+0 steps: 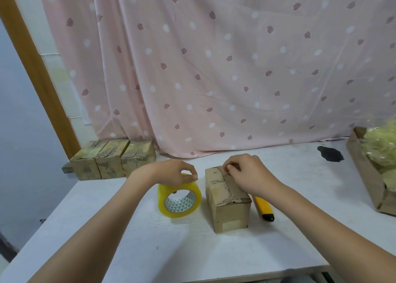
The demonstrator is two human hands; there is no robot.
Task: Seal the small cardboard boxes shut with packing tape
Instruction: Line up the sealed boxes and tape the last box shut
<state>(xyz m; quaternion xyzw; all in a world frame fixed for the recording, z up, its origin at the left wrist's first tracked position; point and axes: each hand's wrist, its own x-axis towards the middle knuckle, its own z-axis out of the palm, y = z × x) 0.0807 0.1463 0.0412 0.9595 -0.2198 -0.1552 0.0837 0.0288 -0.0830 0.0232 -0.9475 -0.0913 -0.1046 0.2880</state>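
Observation:
A small cardboard box (229,210) stands on the white table (192,250), its top flaps folded down with a ragged seam. My right hand (246,173) lies on the far part of its top, fingers curled down onto the flaps. Just left of the box a roll of yellowish clear packing tape (180,199) stands on its edge. My left hand (175,172) holds the roll from above, thumb and fingers pinching its upper rim. A yellow utility knife (264,207) lies on the table right of the box, partly under my right wrist.
Three more small cardboard boxes (113,159) stand in a row at the table's back left corner. A larger open carton with crumpled clear plastic (377,167) sits at the right edge. A dark patch (330,153) marks the table near it. A pink curtain hangs behind.

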